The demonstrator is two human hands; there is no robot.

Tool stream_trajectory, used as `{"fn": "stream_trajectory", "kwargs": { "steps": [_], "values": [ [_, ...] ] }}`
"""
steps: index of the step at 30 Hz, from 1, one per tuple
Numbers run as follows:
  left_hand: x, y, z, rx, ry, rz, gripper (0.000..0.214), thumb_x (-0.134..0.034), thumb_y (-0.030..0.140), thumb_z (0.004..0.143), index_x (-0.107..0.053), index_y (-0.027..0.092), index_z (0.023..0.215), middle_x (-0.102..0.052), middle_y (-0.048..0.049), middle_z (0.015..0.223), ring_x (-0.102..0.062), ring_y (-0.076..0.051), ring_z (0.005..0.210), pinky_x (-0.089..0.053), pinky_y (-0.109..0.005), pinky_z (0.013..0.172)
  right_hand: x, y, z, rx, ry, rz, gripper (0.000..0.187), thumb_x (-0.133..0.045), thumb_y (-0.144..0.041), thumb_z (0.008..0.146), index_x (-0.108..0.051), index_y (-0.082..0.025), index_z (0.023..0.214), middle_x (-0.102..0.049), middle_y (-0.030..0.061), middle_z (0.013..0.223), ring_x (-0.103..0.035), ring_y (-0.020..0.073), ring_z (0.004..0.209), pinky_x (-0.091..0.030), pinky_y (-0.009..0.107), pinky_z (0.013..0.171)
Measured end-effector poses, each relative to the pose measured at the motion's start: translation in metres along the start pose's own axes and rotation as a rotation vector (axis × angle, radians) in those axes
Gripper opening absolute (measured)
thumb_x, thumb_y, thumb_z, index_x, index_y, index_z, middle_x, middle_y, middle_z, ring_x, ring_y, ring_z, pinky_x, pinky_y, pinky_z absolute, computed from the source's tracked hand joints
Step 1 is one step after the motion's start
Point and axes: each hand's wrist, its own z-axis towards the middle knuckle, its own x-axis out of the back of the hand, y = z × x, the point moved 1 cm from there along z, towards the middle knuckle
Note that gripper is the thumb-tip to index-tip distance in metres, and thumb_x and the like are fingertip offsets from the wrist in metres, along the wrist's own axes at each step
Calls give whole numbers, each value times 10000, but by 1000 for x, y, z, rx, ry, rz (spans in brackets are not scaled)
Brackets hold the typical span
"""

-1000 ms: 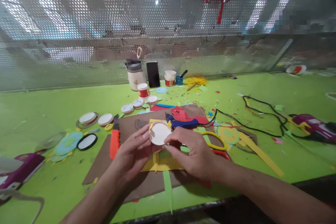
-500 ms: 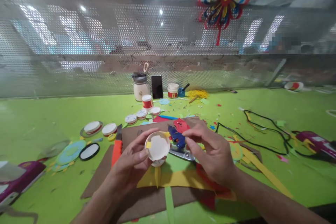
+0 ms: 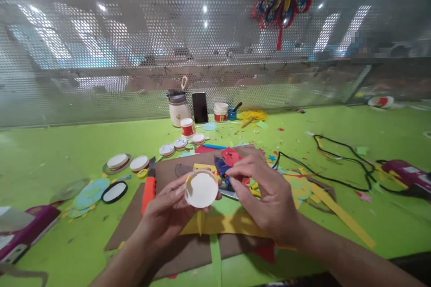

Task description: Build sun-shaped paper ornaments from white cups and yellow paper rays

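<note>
My left hand is closed around a small white paper cup, held up over the cardboard with its round white face towards me. A bit of yellow shows at the cup's left rim. My right hand is just right of the cup, thumb and fingertips drawn together; whether anything is between them I cannot make out. Dark blue cut pieces and a red cut piece are behind its fingertips. Scissors lie partly hidden under that hand. Below the cup is a yellow paper strip.
Brown cardboard lies on the green table, with an orange cutter knife on its left. Purple glue guns lie at left and right, the right one with a looped black cord. White lids, a jug and a phone stand farther back.
The cup has turned in my left hand, so its flat white face shows instead of the open inside with yellow tabs. My right hand has moved left, closer to the cup.
</note>
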Motion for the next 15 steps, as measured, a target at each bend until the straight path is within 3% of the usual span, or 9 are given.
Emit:
{"fn": "stream_trajectory", "kwargs": {
  "steps": [10, 13, 15],
  "values": [
    [-1, -2, 3, 18, -28, 6, 353, -651, 282, 780, -720, 111, 1082, -730, -133, 974, -682, -277, 861, -548, -297, 673, 6, 1, 3, -61, -32, 30, 145, -567, -88, 836, -641, -144, 947, -631, 58, 855, -578, 168, 829, -482, 325, 745],
    [-3, -5, 4, 43, -68, -5, 323, -638, 273, 797, -730, 107, 1058, -736, -129, 937, -688, -262, 823, -550, -286, 652, 12, -5, 15, -147, -133, 11, 134, -590, -153, 850, -650, -163, 970, -644, 51, 899, -584, 164, 847, -487, 330, 768],
    [-5, -7, 3, 76, -74, -17, 316, -638, 263, 796, -731, 109, 1055, -738, -131, 929, -691, -254, 784, -554, -292, 637, 15, -9, 27, -207, -269, -6, 117, -611, -175, 845, -662, -170, 949, -659, 45, 919, -597, 153, 834, -496, 311, 760]
  ]
}}
